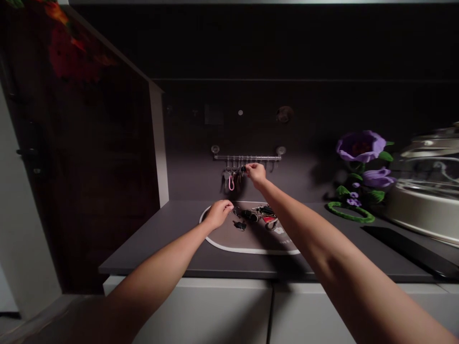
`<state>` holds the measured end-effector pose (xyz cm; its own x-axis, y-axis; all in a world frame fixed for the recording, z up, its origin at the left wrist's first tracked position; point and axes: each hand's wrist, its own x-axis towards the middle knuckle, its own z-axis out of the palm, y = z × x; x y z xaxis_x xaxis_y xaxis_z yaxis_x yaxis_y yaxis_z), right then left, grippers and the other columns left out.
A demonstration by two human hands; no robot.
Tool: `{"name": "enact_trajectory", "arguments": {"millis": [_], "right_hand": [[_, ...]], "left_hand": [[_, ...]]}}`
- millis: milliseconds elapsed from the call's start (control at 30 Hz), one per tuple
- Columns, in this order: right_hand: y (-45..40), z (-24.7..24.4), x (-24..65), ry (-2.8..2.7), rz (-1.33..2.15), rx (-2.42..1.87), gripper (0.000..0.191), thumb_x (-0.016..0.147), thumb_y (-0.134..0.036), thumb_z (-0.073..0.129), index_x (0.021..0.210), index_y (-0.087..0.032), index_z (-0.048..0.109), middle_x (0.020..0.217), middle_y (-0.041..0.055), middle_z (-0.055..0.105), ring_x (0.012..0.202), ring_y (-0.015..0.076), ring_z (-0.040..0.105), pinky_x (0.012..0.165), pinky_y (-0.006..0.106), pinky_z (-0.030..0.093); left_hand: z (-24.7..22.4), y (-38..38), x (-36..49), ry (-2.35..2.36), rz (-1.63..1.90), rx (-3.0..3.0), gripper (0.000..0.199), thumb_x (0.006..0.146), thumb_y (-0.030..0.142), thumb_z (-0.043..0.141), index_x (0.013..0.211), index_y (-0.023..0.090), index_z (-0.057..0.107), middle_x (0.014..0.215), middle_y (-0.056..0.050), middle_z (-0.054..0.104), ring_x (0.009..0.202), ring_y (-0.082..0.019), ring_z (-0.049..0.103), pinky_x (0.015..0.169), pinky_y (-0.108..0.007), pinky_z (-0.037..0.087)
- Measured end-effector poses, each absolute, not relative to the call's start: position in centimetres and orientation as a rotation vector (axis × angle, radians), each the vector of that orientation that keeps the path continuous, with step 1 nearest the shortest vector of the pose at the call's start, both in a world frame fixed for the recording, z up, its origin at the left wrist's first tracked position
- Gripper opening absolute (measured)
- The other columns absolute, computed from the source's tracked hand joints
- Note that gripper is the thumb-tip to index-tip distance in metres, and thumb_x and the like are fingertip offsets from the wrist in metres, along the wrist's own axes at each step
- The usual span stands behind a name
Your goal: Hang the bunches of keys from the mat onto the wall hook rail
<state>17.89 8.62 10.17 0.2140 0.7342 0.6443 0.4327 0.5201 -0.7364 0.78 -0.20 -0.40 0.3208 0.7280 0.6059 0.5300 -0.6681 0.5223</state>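
My right hand (256, 173) is raised to the hook rail (247, 157) on the back wall. Its fingers are closed in a pinch on a small dark key (243, 168) just below the hooks. To its left, several keys (227, 177) and a pink loop strap (231, 183) hang from the rail. Low over the mat (229, 244), my left hand (218, 215) is closed, thumb and fingertips together; what they hold, if anything, I cannot make out. Close to those fingertips lie dark keys (239, 225), a black fob (250, 216) and a bunch with a red tag (268, 220).
Purple crocheted flowers (361, 145) with a green ring base (349, 212) stand right of the mat. Beyond them are a flat black object (409, 251) and a large cream container with a clear upper part (423, 205). A dark door (100, 181) is at left; the counter's front edge (233, 274) runs below.
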Motion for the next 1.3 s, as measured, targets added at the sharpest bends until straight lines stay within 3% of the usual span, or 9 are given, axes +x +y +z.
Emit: {"name": "enact_trajectory", "arguments": {"millis": [267, 667, 1067, 1300], "right_hand": [[10.3, 10.2, 17.2, -1.263, 0.293, -1.189, 0.021, 0.068, -0.026, 0.055, 0.077, -0.012, 0.067, 0.065, 0.0066, 0.066, 0.064, 0.0145, 0.062, 0.067, 0.025, 0.048], [10.5, 8.5, 17.5, -1.272, 0.310, -1.157, 0.018, 0.069, -0.024, 0.054, 0.075, -0.013, 0.067, 0.064, 0.0048, 0.065, 0.063, 0.0125, 0.060, 0.067, 0.024, 0.047], [8.5, 7.6, 18.1, -1.365, 0.388, -1.176, 0.025, 0.071, -0.025, 0.052, 0.088, -0.011, 0.064, 0.075, 0.0057, 0.066, 0.069, 0.0114, 0.060, 0.072, 0.027, 0.047], [4.9, 6.5, 18.1, -1.440, 0.438, -1.139, 0.021, 0.072, -0.021, 0.055, 0.088, -0.011, 0.064, 0.094, 0.0088, 0.067, 0.083, 0.0130, 0.061, 0.082, 0.027, 0.045]], "left_hand": [[-0.3, -0.2, 0.9, 1.130, 1.246, 2.307, 0.021, 0.079, 0.026, 0.044, 0.075, 0.015, 0.062, 0.069, -0.004, 0.062, 0.064, -0.014, 0.053, 0.061, -0.023, 0.039], [-0.7, 0.4, 0.7, 1.082, 1.255, 2.244, 0.021, 0.078, 0.026, 0.044, 0.073, 0.015, 0.061, 0.068, -0.003, 0.062, 0.064, -0.013, 0.053, 0.062, -0.023, 0.040], [-1.3, 1.0, 0.6, 1.140, 1.254, 1.985, 0.015, 0.075, 0.021, 0.047, 0.074, 0.013, 0.060, 0.065, -0.002, 0.062, 0.058, -0.011, 0.052, 0.061, -0.024, 0.042], [-0.9, 0.4, 0.4, 1.175, 1.146, 1.969, 0.014, 0.071, 0.023, 0.054, 0.073, 0.011, 0.062, 0.065, -0.001, 0.062, 0.059, -0.010, 0.051, 0.063, -0.023, 0.041]]}}
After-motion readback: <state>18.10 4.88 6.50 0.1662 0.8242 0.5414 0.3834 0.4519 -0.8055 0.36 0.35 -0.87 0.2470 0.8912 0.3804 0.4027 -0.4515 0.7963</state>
